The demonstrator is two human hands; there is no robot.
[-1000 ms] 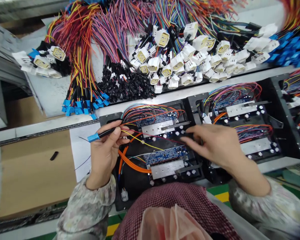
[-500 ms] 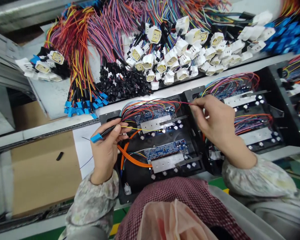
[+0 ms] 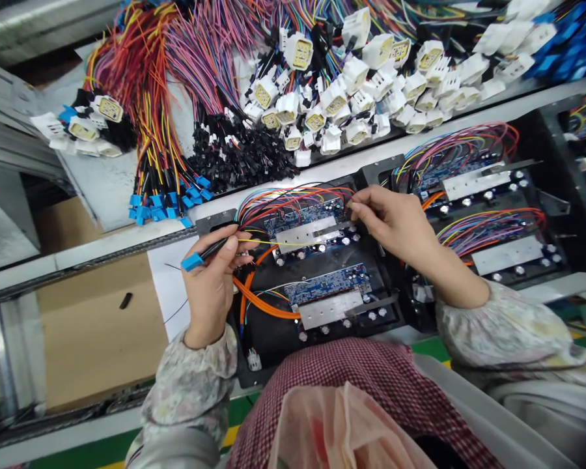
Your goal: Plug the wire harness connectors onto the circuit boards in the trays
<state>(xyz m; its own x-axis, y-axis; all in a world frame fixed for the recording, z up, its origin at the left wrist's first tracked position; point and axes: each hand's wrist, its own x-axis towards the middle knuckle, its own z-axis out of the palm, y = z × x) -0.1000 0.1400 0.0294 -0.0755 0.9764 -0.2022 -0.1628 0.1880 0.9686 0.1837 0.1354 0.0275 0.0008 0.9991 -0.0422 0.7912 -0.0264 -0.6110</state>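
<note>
My left hand (image 3: 209, 283) is closed around a wire harness with a black sleeve and a blue connector (image 3: 192, 262). A loose yellow wire (image 3: 278, 243) runs from it to the right, over the upper circuit board (image 3: 329, 212). My right hand (image 3: 395, 221) pinches the end of a thin wire at that board's right end; the fingertips hide the very tip. Coloured wires (image 3: 293, 195) arch along the board's back edge. Nearer to me in the same black housing (image 3: 268, 335) lies a second blue circuit board (image 3: 327, 284), with thick orange cables (image 3: 266, 307) at its left.
Bundles of wires with white connectors (image 3: 334, 101) and black connectors (image 3: 234, 156) lie on the shelf behind. More harnesses with blue connectors (image 3: 153, 208) hang at its left front edge. Another housing with wired boards (image 3: 508, 254) stands right. Cardboard (image 3: 102, 339) lies left.
My right hand has moved left and slightly down, bringing the wire end from beyond the housing's right edge to the upper board's right end. My left hand keeps its hold on the harness.
</note>
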